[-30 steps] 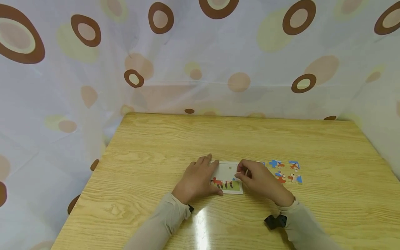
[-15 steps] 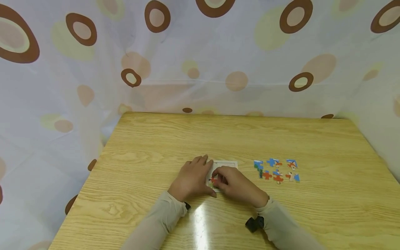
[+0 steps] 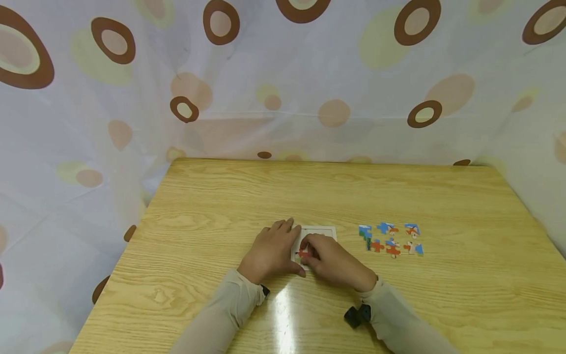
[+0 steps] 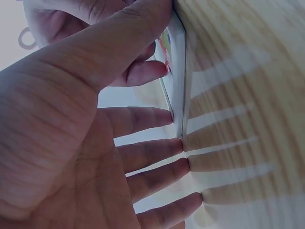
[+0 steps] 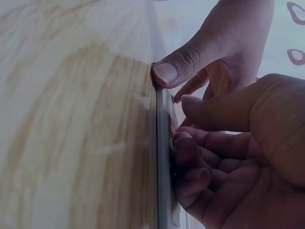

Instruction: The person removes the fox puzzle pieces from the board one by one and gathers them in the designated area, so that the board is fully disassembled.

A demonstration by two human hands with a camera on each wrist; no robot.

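A white-framed jigsaw board (image 3: 326, 228) lies on the wooden table between both hands. My left hand (image 3: 270, 250) steadies its left side: the fingers are stretched out and spread, and the thumb (image 5: 167, 72) presses on the near edge. In the left wrist view, fingertips rest beside the board's rim (image 4: 179, 90) and on the table. My right hand (image 3: 333, 259) is bent over the board, its thumb and curled fingers pinching a small red puzzle piece (image 3: 303, 253) close over the left part. The hand hides most of the board's picture.
To the right of the board lie several loose puzzle pieces, among them a blue-and-green one (image 3: 364, 231), a red one (image 3: 377, 246) and a blue-and-white one (image 3: 412, 230). A patterned curtain (image 3: 292, 64) hangs behind the table (image 3: 247, 191).
My right hand has moved left from the board's right edge to its left part, uncovering loose pieces on the table. The left hand has kept its place on the board.
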